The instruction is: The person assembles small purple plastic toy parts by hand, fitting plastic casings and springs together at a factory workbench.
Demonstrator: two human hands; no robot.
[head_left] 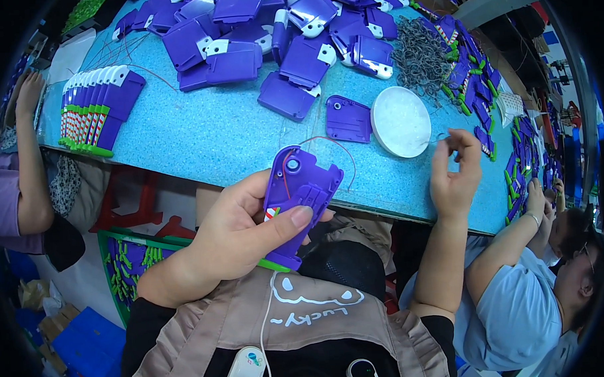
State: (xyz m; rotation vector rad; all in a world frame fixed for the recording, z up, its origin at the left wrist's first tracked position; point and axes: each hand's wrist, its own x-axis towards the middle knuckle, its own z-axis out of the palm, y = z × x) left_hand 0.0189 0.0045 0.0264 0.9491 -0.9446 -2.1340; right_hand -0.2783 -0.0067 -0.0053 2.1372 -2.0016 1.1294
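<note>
My left hand [240, 234] grips a purple plastic housing half [300, 200], its open inside facing up, with a thin red wire looping out of it. My right hand [456, 172] is raised near the table's front edge, its fingertips pinched beside a round white lid [399, 120]; whether a small part sits between the fingers is too fine to tell. A second purple housing half [348, 119] lies flat on the blue table [213, 135] just left of the white lid.
A heap of purple housings [276, 30] fills the back of the table, with a tangle of grey springs [419, 51] to its right. A row of assembled purple pieces [93, 109] stands at the left. Other people sit at the left [22, 172] and right [525, 294]. A green tray [128, 261] sits below.
</note>
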